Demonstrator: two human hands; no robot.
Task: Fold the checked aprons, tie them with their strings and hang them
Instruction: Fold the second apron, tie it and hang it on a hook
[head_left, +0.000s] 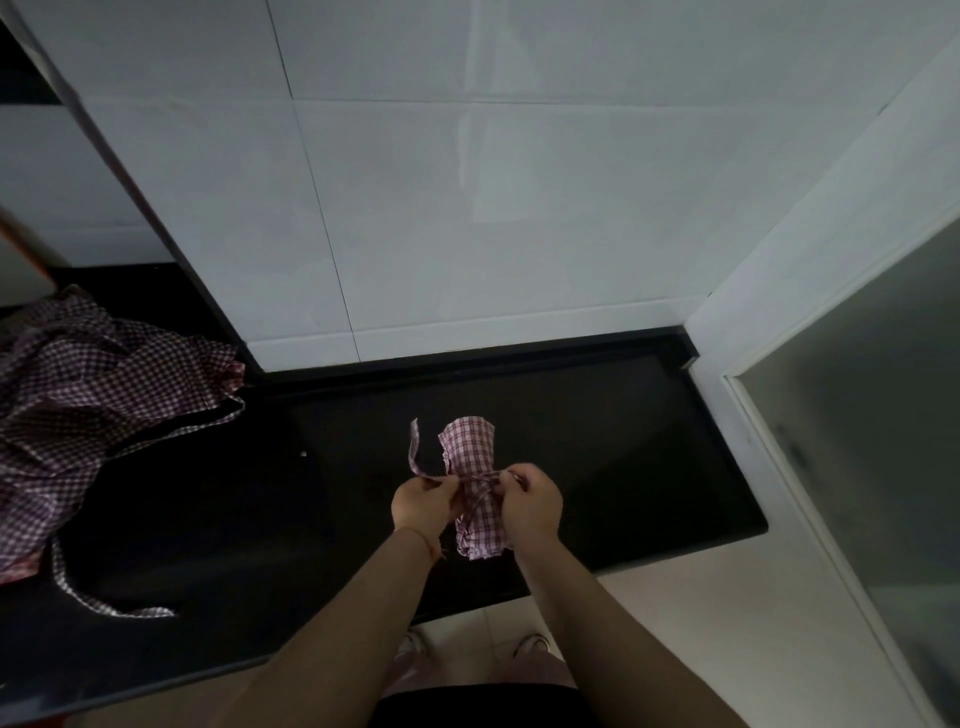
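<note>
A folded red-and-white checked apron (470, 447) lies as a narrow bundle on the black counter (623, 447), cinched round its middle by its string. My left hand (422, 501) pinches one string end at the bundle's left side; a loose loop of string (414, 447) rises beyond it. My right hand (531, 501) pinches the other string end at the bundle's right side. Both hands sit tight against the bundle's waist.
A heap of unfolded checked aprons (78, 395) lies at the counter's left, with a strap (98, 603) trailing toward the front edge. White tiled wall (467, 182) stands behind the counter. A frosted glass door (872, 467) is at the right. Pale floor shows below.
</note>
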